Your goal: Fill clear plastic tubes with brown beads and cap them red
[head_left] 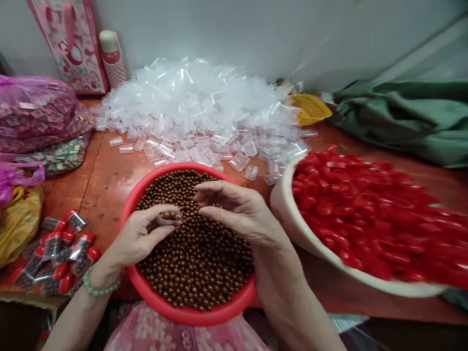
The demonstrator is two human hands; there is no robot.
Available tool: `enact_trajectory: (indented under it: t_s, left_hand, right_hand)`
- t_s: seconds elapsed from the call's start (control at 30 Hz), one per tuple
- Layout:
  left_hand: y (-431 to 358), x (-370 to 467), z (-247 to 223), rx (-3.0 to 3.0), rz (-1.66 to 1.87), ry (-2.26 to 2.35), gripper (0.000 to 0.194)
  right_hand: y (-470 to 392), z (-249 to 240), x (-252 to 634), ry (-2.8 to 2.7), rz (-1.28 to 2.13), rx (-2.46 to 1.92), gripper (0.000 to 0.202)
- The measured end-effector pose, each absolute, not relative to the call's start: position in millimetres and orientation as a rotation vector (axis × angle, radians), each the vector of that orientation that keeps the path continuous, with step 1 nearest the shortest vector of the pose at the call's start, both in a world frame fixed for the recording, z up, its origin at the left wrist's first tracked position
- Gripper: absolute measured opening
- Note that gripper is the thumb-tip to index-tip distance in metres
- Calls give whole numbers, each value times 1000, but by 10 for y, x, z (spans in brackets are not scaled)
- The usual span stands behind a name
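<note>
My left hand (pixel 136 235) is closed around a small clear plastic tube (pixel 170 215), with brown balls showing at its mouth. It is held tilted above the left part of a red basin (pixel 192 318). Small round brown balls (pixel 193 278) fill much of this basin. Over the basin's right side, my right hand (pixel 243 209) is curved with thumb and fingers apart, and I see nothing between them. Its fingertips are a short gap away from the tube.
Loose clear tubes (pixel 204 107) are heaped behind the basin. To the right, a white tub (pixel 288 200) overflows with red caps (pixel 365 209). Filled, red-capped tubes (pixel 54 251) lie at left, near plastic bags (pixel 36 117). A yellow basket (pixel 310 108) and green cloth (pixel 405 124) sit behind.
</note>
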State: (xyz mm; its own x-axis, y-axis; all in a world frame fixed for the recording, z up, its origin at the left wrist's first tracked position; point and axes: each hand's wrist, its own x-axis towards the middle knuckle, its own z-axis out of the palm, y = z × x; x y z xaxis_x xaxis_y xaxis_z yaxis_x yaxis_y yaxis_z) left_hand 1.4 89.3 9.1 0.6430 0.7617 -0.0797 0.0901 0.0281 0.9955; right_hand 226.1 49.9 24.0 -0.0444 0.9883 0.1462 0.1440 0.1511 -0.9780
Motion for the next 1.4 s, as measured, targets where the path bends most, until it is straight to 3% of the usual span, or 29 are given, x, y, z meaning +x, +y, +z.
enact_trajectory:
  t_s: [0.23,0.4,0.53,0.67,0.77,0.97,1.4]
  left_hand:
    - [885,33,157,1473,613,764,23]
    - [924,131,112,1601,589,743,20]
    - [893,189,97,1357,564,765,25]
    - [850,185,56,1177,609,768,29]
    - [837,174,19,1139,630,756,28]
    - [841,184,-14,1111,703,772,26]
    - [917,111,-154,1016,829,837,35]
  right_hand:
    - [256,176,2941,-1162,531,-1579,14]
    - [230,80,3038,-1610,357,-1751,14]
    - [383,-83,2872,-2058,193,-1923,21]
    - [463,-240,2774,-2160,33,-2007,22]
    - [416,-215,2728,-2013,155,-1862,25]
    - [340,69,2395,-1803,944,-1438,24]
    - [377,20,2050,-1927,929,-1344,27]
